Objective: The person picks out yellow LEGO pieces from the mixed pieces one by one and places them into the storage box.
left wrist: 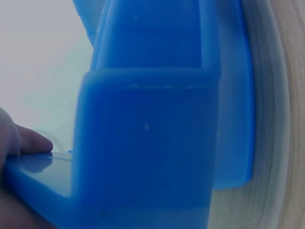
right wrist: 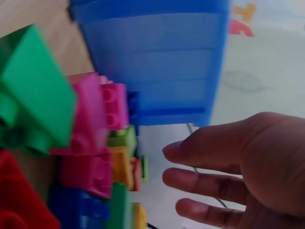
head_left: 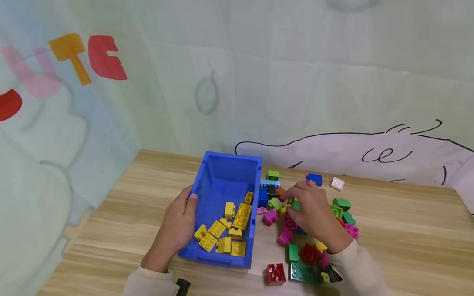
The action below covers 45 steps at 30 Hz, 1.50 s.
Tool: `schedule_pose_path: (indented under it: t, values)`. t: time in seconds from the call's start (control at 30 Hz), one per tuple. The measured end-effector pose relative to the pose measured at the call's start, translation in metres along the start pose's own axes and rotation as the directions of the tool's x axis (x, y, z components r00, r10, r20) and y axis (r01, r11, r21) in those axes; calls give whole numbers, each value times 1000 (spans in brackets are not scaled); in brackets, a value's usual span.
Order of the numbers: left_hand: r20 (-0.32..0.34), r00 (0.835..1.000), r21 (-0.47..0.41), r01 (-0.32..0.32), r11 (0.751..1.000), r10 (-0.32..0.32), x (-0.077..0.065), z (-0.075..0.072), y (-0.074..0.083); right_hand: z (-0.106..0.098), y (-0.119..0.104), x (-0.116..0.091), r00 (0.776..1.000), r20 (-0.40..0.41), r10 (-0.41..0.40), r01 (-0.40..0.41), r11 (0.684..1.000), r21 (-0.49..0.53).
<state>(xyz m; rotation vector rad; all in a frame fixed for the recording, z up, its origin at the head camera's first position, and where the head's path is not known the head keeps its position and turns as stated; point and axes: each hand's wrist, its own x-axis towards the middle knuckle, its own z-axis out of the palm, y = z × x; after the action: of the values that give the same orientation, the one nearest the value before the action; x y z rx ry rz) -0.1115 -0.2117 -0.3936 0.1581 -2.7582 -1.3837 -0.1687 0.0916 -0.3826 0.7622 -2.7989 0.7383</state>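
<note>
My left hand (head_left: 175,226) grips the left wall of a blue plastic bin (head_left: 232,165), thumb over the rim. In the left wrist view, part of that hand shows at the left edge by the blue rim (left wrist: 43,167). Several yellow toy bricks (head_left: 217,229) lie inside the bin. Over the pile of mixed bricks right of the bin is my right hand (head_left: 313,211). The right wrist view shows its thumb and fingers (right wrist: 205,183) apart, with nothing between them. A yellow brick (head_left: 285,210) and a magenta brick (head_left: 270,217) lie near its fingertips in the head view.
A red brick (head_left: 275,274) and a dark green plate brick (head_left: 302,272) lie at the front of the wooden table (head_left: 405,258). Behind the pile are a blue brick (head_left: 314,179) and a white piece (head_left: 337,183). A printed cloth (head_left: 301,89) hangs behind.
</note>
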Motion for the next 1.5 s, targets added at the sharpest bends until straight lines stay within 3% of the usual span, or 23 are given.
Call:
schedule_pose_path:
  t: [0.33, 0.8, 1.2, 1.37, 1.5]
  values:
    - [2, 1000, -12, -9, 1000, 9, -1, 1, 2, 16, 3, 1, 989, 72, 125, -119, 989, -92]
    - [2, 1000, -1, -5, 1000, 5, -1, 1, 1, 18, 4, -4, 990, 74, 121, -115, 990, -84]
    - [11, 1000, 0, 6, 1000, -6, -2, 0, 2, -6, -17, -10, 1000, -28, -10, 7, 995, -101]
    - [11, 1000, 0, 5, 1000, -5, -1, 0, 2, -24, -38, -12, 987, -133, -85, 90, 996, 28]
    - [14, 1000, 2, 8, 1000, -8, -1, 0, 1, -34, -55, -12, 965, -222, -142, 179, 971, 157]
